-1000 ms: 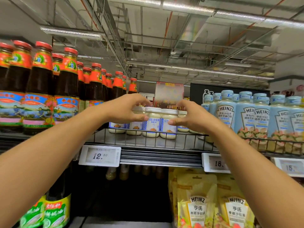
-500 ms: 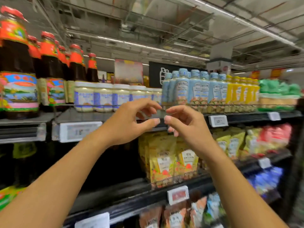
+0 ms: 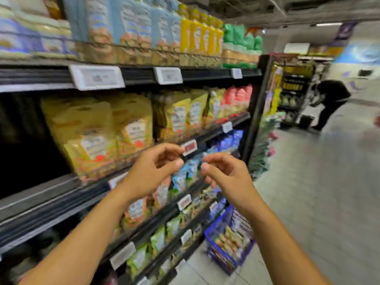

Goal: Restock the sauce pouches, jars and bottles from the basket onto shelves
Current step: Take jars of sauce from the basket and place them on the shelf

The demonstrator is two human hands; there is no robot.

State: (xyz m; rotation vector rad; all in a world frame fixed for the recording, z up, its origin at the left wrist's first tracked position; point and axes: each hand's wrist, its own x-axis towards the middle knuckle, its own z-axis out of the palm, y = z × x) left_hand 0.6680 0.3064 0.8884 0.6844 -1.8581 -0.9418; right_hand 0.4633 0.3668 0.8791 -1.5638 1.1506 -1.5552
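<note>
Supermarket aisle, shelves (image 3: 139,76) filling left of frame. We hold left grip (image 3: 152,169) and right grip (image 3: 228,177) mid-frame, fingers loosely curled, empty. Blue basket (image 3: 218,258) of pouches (image 3: 232,240) on floor (image 3: 308,202) directly below right grip, nearer it.

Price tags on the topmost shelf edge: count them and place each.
3. The left price tag sits under the pale jars, the middle price tag under the blue bottles, the right price tag under the green packs. More may lie beyond the frame's left edge.
</note>
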